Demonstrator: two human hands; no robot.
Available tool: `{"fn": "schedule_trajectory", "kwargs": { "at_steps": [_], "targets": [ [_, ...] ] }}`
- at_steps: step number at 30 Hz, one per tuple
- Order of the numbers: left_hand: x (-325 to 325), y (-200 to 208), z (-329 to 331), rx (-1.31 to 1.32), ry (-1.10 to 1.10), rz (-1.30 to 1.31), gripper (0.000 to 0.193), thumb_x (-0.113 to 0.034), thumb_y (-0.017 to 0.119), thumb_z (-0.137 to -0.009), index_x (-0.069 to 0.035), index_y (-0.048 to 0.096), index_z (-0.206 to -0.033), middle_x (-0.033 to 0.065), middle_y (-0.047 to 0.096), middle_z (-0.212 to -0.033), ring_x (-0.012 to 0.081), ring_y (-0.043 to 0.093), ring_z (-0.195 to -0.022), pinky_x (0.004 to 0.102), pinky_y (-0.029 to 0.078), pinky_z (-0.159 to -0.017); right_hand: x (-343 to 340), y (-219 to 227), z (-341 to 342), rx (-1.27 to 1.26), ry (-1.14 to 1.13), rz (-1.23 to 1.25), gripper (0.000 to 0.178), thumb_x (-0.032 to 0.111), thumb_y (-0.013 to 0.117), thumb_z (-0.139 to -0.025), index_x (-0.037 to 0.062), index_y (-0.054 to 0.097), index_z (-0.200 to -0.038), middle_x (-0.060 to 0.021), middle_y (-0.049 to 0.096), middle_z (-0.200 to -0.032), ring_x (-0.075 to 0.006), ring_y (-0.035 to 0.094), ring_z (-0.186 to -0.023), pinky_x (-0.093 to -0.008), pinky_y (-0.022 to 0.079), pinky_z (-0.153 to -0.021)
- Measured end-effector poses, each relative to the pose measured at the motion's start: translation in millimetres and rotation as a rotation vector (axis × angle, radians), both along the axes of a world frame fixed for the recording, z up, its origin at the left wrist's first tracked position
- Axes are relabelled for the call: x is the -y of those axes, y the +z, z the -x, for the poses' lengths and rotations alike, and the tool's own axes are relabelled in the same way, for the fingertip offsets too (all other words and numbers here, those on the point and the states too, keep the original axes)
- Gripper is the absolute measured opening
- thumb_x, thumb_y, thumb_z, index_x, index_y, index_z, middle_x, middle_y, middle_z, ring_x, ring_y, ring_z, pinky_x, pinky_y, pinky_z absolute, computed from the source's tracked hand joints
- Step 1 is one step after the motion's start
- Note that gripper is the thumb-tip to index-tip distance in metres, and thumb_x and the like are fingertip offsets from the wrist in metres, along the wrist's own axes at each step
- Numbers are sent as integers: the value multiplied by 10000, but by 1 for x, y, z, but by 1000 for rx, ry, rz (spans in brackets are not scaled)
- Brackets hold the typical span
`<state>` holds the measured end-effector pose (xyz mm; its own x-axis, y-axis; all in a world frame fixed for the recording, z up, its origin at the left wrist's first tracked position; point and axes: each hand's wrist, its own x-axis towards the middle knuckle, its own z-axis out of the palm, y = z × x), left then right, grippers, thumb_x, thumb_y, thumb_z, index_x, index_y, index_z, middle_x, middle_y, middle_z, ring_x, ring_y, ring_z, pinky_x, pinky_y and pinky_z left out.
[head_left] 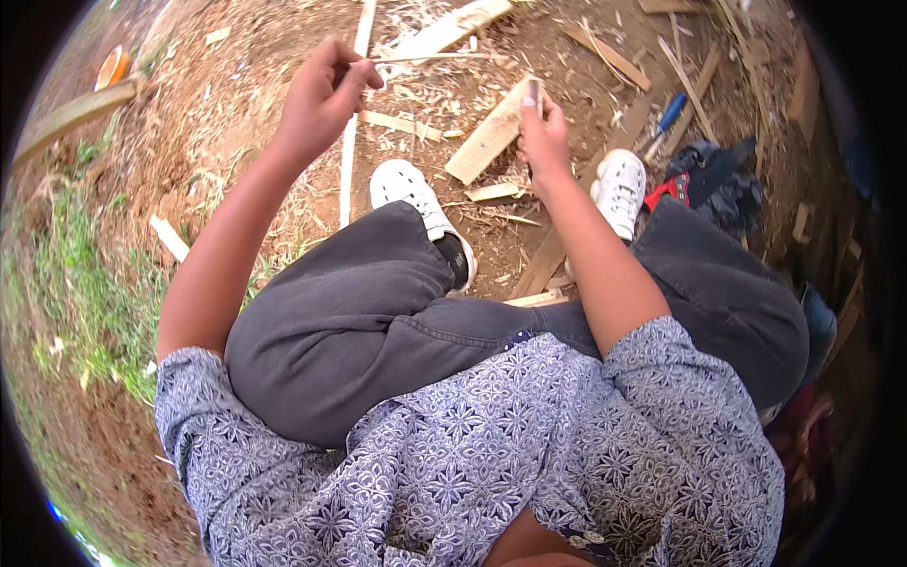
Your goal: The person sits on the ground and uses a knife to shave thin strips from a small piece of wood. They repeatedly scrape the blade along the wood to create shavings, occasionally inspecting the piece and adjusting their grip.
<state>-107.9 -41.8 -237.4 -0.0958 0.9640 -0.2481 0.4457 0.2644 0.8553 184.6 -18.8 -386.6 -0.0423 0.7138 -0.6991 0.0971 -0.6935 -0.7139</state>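
Note:
My left hand (331, 90) is raised at upper centre-left, thumb and fingers pinched on one end of a thin wooden stick (439, 57). From there the stick reaches to the right above the ground. Closed in a fist, my right hand (545, 146) grips a narrow dark tool (536, 93) that stands up past the thumb. Its kind is mostly hidden by the fingers. Just left of that hand is a flat pale board (491, 132), tilted, its upper end close to the tool. I cannot tell whether the tool touches it.
Wood shavings and offcuts (402, 123) litter the dirt around my white shoes (411, 194). A long pale strip (349, 170) lies left of them. At right are a blue-handled tool (672, 111) and dark cloth (718, 184). An orange round object (112, 68) lies far left, near grass (80, 255).

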Motion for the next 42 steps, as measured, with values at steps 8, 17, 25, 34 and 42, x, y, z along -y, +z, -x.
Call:
{"fn": "schedule_trajectory", "kwargs": {
  "at_steps": [8, 17, 25, 34, 42],
  "targets": [
    [122, -46, -23, 949, 609, 248, 135, -237, 715, -967, -127, 638, -977, -20, 648, -815, 57, 549, -637, 221, 460, -576, 48, 81, 80, -269, 460, -5, 292, 272, 719, -978, 42, 699, -1156, 37, 626, -806, -42, 539, -684, -224, 424, -590],
    [199, -100, -57, 1155, 614, 50, 192, -250, 686, -1005, -59, 662, -1011, -8, 683, -954, 68, 623, -847, 289, 514, -740, 79, 97, 102, -332, 517, 66, 306, 194, 648, -1004, 27, 613, -1257, 21, 592, -848, -18, 413, -597, -193, 341, -545],
    [245, -109, -55, 715, 664, 39, 254, -293, 693, -985, -39, 681, -991, 32, 681, -972, 141, 640, -902, 352, 519, -788, 97, 143, 124, -123, 590, 59, 380, 189, 690, -992, -26, 568, -1281, -95, 655, -1106, -96, 623, -854, -218, 503, -759],
    [443, -99, 0, -777, 1493, 285, 371, -206, 753, -889, -13, 523, -1106, 143, 526, -1112, 305, 521, -1056, 418, 440, -955, 72, 120, 128, -119, 560, -194, 311, 181, 732, -964, 0, 584, -1169, -79, 706, -912, -3, 472, -526, -169, 312, -440],
    [422, -80, 15, -305, 1491, 246, 213, -98, 722, -911, -4, 631, -1079, 44, 704, -909, 101, 622, -719, 264, 506, -657, 64, 118, 120, -127, 601, -257, 306, 157, 734, -961, -10, 615, -1189, -85, 724, -983, -76, 626, -839, -223, 469, -712]
  ]
}}
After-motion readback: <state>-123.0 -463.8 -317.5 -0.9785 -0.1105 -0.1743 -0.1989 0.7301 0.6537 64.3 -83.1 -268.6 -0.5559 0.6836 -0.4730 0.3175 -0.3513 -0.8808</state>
